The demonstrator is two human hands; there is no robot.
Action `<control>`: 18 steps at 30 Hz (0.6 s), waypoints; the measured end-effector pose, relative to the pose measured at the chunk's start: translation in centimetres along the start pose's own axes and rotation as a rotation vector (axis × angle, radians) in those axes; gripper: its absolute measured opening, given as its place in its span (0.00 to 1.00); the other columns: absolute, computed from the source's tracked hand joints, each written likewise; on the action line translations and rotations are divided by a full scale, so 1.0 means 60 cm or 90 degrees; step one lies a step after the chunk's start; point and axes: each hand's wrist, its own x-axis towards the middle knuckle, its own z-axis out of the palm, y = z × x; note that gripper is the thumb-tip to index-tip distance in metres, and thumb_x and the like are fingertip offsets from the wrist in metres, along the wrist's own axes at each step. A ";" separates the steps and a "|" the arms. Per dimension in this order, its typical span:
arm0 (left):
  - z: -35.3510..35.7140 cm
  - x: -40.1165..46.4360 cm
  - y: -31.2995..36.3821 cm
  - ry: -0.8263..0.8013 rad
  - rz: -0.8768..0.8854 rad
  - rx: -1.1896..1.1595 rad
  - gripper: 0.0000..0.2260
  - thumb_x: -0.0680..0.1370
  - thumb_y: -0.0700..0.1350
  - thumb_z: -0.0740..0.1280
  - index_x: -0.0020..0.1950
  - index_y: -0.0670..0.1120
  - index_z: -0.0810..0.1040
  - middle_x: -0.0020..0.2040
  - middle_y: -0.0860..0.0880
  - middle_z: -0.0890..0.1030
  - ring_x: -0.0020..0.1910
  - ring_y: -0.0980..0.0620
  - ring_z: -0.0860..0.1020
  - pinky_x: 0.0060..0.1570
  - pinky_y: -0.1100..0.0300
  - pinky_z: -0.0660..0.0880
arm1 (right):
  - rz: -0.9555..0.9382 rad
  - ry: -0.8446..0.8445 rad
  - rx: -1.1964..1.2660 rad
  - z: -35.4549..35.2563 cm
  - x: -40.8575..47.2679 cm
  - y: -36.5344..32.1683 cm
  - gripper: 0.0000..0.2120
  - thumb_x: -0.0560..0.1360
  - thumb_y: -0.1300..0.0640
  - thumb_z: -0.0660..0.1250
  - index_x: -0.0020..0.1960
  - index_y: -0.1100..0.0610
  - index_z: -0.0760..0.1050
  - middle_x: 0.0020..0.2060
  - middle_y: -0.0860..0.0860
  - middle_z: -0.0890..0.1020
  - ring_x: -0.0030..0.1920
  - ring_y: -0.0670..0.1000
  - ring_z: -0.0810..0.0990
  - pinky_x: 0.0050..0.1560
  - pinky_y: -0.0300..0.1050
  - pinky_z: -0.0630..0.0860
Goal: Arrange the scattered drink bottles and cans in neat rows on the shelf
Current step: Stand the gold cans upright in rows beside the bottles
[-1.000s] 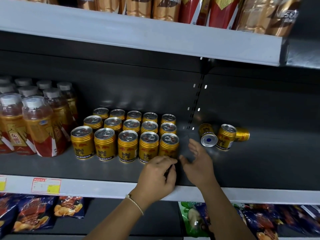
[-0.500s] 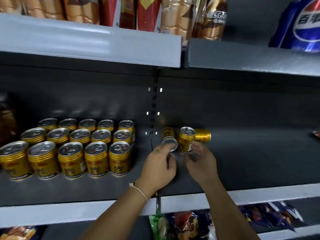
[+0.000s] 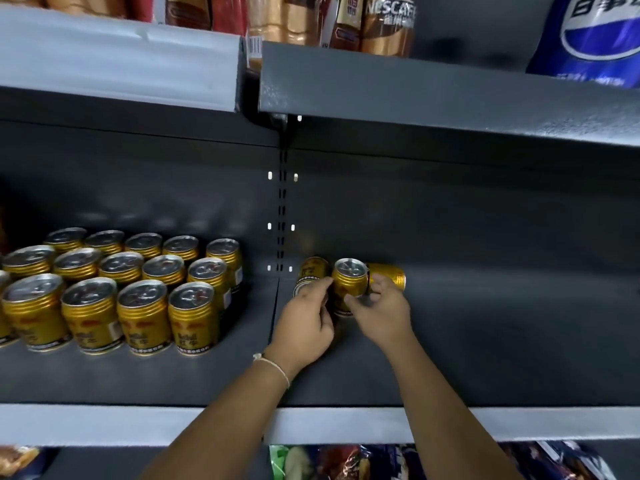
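We face a dark grey metal shelving unit [image 3: 450, 358] with a dark back panel [image 3: 450, 216]. A slotted upright [image 3: 283, 209] runs down the back where two bays meet, with small pale tabs beside it. The front lip [image 3: 104, 424] of our shelf is pale grey. Above, the left bay's edge strip [image 3: 121, 53] is pale grey and the right bay's [image 3: 433, 95] is dark. On the upper shelf we see coffee bottles [image 3: 388, 22] and a blue soda pack [image 3: 595, 36]. Below the lip, snack bags [image 3: 346, 462] show. Light is dim, with soft glare on the back panel.
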 end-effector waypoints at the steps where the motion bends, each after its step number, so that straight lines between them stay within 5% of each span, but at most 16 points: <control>1: 0.000 -0.002 -0.003 0.002 -0.003 0.019 0.24 0.73 0.35 0.63 0.70 0.43 0.70 0.66 0.44 0.76 0.63 0.47 0.74 0.63 0.67 0.63 | -0.001 -0.004 0.003 0.003 0.005 0.001 0.20 0.69 0.55 0.78 0.51 0.44 0.69 0.37 0.33 0.74 0.37 0.33 0.75 0.38 0.24 0.68; 6: -0.002 -0.006 -0.004 0.022 0.013 0.044 0.24 0.73 0.34 0.63 0.69 0.43 0.72 0.65 0.45 0.76 0.64 0.48 0.74 0.64 0.66 0.65 | -0.002 -0.036 0.020 0.019 0.025 0.011 0.22 0.67 0.52 0.79 0.57 0.53 0.76 0.48 0.48 0.84 0.49 0.50 0.83 0.55 0.50 0.80; 18: -0.014 -0.020 0.001 0.058 -0.014 0.030 0.20 0.73 0.37 0.63 0.66 0.45 0.75 0.60 0.47 0.79 0.58 0.51 0.77 0.59 0.67 0.70 | 0.032 -0.060 0.068 0.016 0.034 0.026 0.21 0.67 0.52 0.80 0.56 0.49 0.77 0.52 0.49 0.83 0.54 0.52 0.81 0.59 0.54 0.78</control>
